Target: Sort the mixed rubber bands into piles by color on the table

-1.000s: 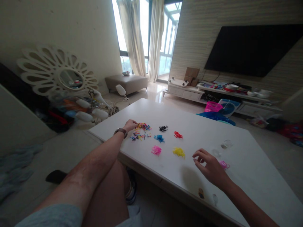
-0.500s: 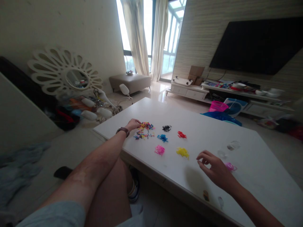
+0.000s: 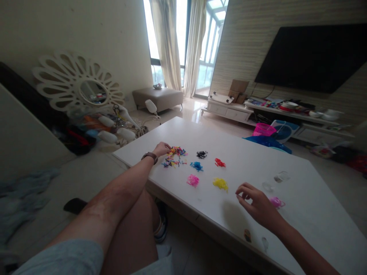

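My left hand (image 3: 162,148), with a watch (image 3: 150,156) on its wrist, reaches to the left edge of a mixed-colour pile of small rubber bands (image 3: 178,152). Its fingers are bent close together; whatever lies between them is too small to make out. To the right are separate piles of black bands (image 3: 202,154), blue bands (image 3: 197,166), red bands (image 3: 220,162), pink bands (image 3: 193,180) and yellow bands (image 3: 220,184). My right hand (image 3: 256,204) hovers over the table right of the yellow pile, loosely curled, thumb and forefinger slightly apart, nothing visible in it.
On the white table (image 3: 298,217), a purple-pink item (image 3: 276,202) lies partly behind my right hand. Near it are a clear container (image 3: 282,176) and a clear round piece (image 3: 268,186). A small dark-yellow object (image 3: 247,235) and a clear piece (image 3: 265,244) lie by the front edge.
The view has shifted slightly. Both hands keep nearly the same places, and the sorted piles look unchanged.
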A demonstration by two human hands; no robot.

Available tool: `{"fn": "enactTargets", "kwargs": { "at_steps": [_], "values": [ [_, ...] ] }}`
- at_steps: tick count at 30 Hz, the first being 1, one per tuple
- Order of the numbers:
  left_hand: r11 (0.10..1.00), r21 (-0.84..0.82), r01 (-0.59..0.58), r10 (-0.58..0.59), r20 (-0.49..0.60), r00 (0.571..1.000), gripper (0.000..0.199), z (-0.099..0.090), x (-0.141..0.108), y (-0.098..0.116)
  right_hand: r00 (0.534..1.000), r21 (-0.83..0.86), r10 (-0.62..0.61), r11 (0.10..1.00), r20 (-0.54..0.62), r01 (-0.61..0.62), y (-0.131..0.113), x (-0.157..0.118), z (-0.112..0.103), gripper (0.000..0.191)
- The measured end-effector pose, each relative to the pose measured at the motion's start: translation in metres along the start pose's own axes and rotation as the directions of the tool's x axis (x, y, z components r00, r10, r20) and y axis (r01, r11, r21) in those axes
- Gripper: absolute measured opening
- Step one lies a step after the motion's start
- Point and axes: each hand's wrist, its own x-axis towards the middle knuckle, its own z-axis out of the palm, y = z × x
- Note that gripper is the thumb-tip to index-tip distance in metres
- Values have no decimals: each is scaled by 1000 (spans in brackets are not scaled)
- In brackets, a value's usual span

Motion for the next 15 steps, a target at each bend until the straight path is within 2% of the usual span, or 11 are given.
{"fn": "enactTargets", "kwargs": {
  "at_steps": [7,15],
  "values": [
    [990,135,-52,52,-1,999,17,8,-2,1,1000,-6,3,1000,21,-3,0,0,0,15],
    [979,191,-72,68,25,997,18,20,-11,8,999,-1,11,1000,33,-11,-2,-1,1,13]
  ]
}}
